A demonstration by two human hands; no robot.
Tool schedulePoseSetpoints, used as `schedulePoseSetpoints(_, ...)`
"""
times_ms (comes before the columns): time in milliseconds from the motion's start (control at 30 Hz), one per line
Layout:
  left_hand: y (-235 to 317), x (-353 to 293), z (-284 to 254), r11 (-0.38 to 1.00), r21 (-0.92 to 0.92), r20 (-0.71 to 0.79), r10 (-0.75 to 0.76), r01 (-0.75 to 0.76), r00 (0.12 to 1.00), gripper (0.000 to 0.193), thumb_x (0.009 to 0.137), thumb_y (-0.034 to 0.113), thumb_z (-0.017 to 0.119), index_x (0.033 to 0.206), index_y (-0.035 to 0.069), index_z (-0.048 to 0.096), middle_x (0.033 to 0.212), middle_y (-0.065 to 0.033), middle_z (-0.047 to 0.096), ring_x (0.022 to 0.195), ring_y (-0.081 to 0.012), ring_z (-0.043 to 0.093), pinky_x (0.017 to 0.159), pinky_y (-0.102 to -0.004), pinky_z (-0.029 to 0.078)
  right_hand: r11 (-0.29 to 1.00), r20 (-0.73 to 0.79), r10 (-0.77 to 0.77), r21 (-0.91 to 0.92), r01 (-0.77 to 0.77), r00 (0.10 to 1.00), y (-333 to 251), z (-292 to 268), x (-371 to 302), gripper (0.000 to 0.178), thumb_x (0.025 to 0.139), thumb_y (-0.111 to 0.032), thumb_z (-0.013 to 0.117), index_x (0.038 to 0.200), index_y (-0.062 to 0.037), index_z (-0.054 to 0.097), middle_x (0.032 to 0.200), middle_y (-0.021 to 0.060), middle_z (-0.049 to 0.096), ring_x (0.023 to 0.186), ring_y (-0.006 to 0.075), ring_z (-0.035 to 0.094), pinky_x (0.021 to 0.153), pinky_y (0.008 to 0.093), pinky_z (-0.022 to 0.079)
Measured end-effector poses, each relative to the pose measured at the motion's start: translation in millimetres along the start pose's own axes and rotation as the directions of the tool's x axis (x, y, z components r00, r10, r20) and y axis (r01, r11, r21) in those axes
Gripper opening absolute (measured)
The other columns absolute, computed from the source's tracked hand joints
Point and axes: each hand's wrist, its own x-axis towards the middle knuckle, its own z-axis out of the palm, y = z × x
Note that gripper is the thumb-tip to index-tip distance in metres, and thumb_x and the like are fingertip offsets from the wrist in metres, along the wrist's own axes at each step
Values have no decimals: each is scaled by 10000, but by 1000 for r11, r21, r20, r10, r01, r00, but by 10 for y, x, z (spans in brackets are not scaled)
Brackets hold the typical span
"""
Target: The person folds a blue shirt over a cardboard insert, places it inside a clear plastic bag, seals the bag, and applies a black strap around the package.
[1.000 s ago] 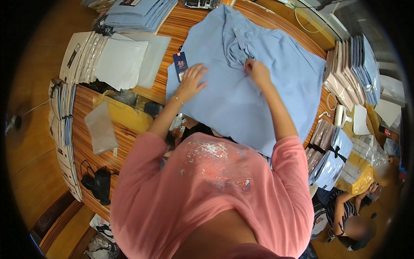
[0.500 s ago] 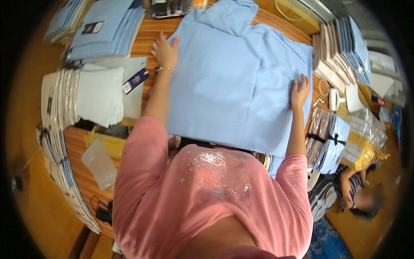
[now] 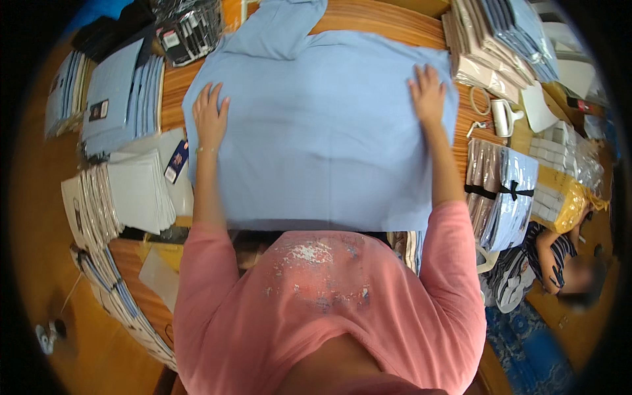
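Note:
A light blue cloth [image 3: 316, 151] lies spread over the wooden table [image 3: 365, 14] in front of me, mostly flat with faint creases. At its far left a bunched part [image 3: 280, 33] of the same cloth trails off beyond the edge. My left hand [image 3: 210, 122] rests flat on the cloth near its left side, fingers stretched out. On the far right part, my right hand [image 3: 429, 95] lies palm down with its fingers spread. Neither hand grips anything.
On the left stand stacks of folded blue cloths [image 3: 108, 99] and white sheets [image 3: 138, 187], beside a dark tag [image 3: 176, 161]. To the right are wrapped packs [image 3: 490, 49], a tape ring [image 3: 480, 100], a white handled tool [image 3: 505, 118] and a ribbon-tied bundle [image 3: 503, 191]. Another person [image 3: 559, 257] sits lower right.
The cloth's right half looks smoother, with its folds flattened. My left hand has come from beside the left edge onto the cloth; my right hand has slid farther away from me. The view has shifted.

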Motion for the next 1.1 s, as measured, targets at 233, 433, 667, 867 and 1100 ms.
schedulePoseSetpoints(233, 309, -498, -325, 982, -177, -37, -70, 63, 997, 359, 897, 204, 491, 1240, 99, 509, 1321, -133, 443, 1253, -325, 367, 1028, -468, 267, 983, -58, -23, 181, 33, 998, -361, -617, -316, 493, 916, -313, 469, 1364, -128, 380, 1443, 168, 281, 1343, 346, 229, 1064, 560, 127)
schedulePoseSetpoints(433, 769, -1511, -481, 966, 152, 172, -234, 209, 957, 474, 858, 244, 554, 1308, 138, 449, 1387, -124, 373, 1296, -333, 317, 1029, -574, 222, 991, 291, 70, 90, -100, 954, 73, -824, -1976, 575, 918, -401, 421, 1416, -139, 305, 1488, 111, 225, 1380, 290, 171, 1077, 542, 68)
schedulePoseSetpoints(667, -397, -1827, -1319, 867, -142, -313, -497, 477, 810, 496, 850, 192, 549, 1313, 65, 426, 1381, -169, 370, 1309, -333, 297, 1045, -501, 254, 912, 182, 34, 397, -104, 983, 30, -1232, -1888, 651, 935, -421, 427, 1417, -30, 230, 1472, 193, 203, 1361, 334, 192, 1091, 465, 159)
schedulePoseSetpoints(867, -949, -2533, -1939, 728, 305, 150, -673, 614, 724, 507, 785, 73, 604, 1277, 97, 485, 1400, -150, 375, 1285, -306, 361, 1036, -402, 320, 739, 227, 49, 647, -188, 973, -625, -1419, -1683, 540, 919, -259, 513, 1353, 13, 343, 1379, 195, 374, 1287, 313, 337, 1064, 414, 239)
schedulePoseSetpoints(1100, -495, -2282, -2675, 856, 67, 64, -517, 513, 854, 330, 757, -14, 542, 1064, 67, 631, 1077, -111, 623, 948, -311, 590, 822, -345, 461, 565, 309, -498, 824, 33, 810, -2227, -1713, -1104, 298, 850, -107, 583, 1136, -25, 582, 1239, 157, 520, 1153, 285, 486, 975, 371, 365)
